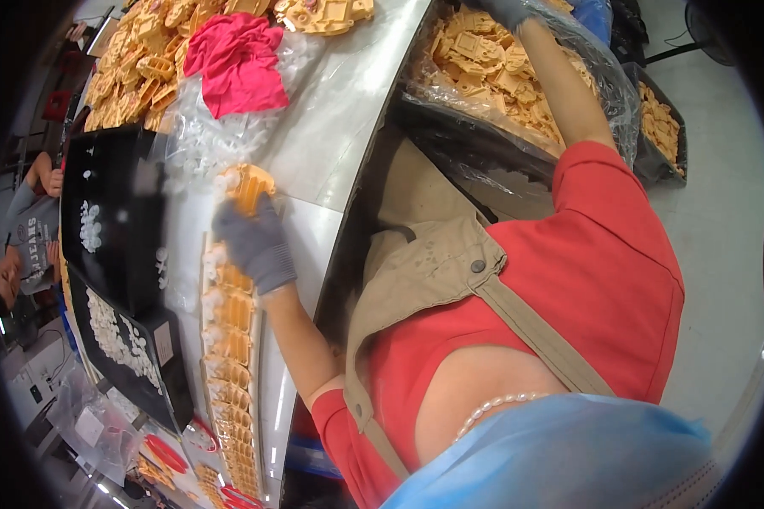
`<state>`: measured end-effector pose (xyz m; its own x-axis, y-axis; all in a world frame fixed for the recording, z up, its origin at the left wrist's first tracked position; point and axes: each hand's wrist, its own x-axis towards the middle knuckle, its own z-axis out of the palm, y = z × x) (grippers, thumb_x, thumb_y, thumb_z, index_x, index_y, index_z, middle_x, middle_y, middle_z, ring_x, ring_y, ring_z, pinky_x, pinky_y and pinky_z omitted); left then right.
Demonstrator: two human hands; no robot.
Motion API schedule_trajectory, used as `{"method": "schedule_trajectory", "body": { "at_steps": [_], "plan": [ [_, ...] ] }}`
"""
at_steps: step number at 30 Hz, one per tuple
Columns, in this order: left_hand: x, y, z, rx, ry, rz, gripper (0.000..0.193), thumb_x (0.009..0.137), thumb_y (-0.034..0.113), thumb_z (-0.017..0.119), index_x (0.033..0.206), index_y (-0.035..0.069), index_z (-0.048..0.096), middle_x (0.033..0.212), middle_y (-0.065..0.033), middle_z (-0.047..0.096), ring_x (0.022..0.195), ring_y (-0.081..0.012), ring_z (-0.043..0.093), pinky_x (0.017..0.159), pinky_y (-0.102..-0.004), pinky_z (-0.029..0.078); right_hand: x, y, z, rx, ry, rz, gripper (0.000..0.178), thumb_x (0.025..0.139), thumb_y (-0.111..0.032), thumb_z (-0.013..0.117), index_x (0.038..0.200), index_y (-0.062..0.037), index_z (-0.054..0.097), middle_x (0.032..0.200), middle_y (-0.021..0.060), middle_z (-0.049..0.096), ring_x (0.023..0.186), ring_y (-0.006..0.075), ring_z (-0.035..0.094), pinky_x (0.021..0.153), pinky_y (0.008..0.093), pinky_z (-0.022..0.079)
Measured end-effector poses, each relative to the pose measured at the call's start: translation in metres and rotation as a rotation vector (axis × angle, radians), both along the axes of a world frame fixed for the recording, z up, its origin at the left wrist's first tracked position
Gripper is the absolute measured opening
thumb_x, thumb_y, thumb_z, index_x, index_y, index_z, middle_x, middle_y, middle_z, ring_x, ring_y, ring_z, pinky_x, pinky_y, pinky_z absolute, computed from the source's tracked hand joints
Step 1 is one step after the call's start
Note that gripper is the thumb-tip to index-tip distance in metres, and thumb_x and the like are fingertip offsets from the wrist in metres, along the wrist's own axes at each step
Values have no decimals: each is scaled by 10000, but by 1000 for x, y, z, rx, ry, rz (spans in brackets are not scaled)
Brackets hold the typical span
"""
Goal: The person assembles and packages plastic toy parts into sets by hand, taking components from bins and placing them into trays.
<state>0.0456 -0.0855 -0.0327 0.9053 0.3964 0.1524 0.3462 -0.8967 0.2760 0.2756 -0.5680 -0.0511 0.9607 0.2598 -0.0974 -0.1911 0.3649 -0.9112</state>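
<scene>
"At the counter (335, 127), what has your left grip (255, 242)?"
"An orange part (251, 181), thumb and fingers closed around it, at the row (232, 343)'s far end; a light, level hold should serve best."
"Your right grip (502, 10)?"
"At the bin (458, 127), frame-cropped; I can't tell its closure."

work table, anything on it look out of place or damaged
The crumpled pinkish-red cloth stands out: it lies on clear plastic beside the heaped orange parts, unlike them in colour and kind. It may well belong there; I can't make out any damage.
</scene>
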Motion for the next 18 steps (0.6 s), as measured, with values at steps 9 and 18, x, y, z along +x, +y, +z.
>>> {"method": "schedule_trajectory", "body": {
  "at_steps": [9, 18],
  "plan": [
    [16, 14, -31, -723, -498, -124, 815, 745, 79, 703, 1397, -46, 230, 1352, -218, 380, 1225, -325, 425, 1008, -373, 375, -62, 11, -170, -1436, 94, -95, 729, 667, -434, 747, 1189, 22, 519, 1123, 241, 595, 1029, 347, 586, 869, 387, 460],
    [-20, 0, 4, -2033, -421, 13, 456, 786, -81, 529, 1232, -19, 458, 1146, -162, 539, 1066, -284, 542, 962, -387, 461, -74, -40, -162, -1158, -77, -414, 598, 732, -289, 729, 1189, 37, 521, 1191, 183, 585, 1092, 280, 566, 915, 332, 442]
  ]
}}
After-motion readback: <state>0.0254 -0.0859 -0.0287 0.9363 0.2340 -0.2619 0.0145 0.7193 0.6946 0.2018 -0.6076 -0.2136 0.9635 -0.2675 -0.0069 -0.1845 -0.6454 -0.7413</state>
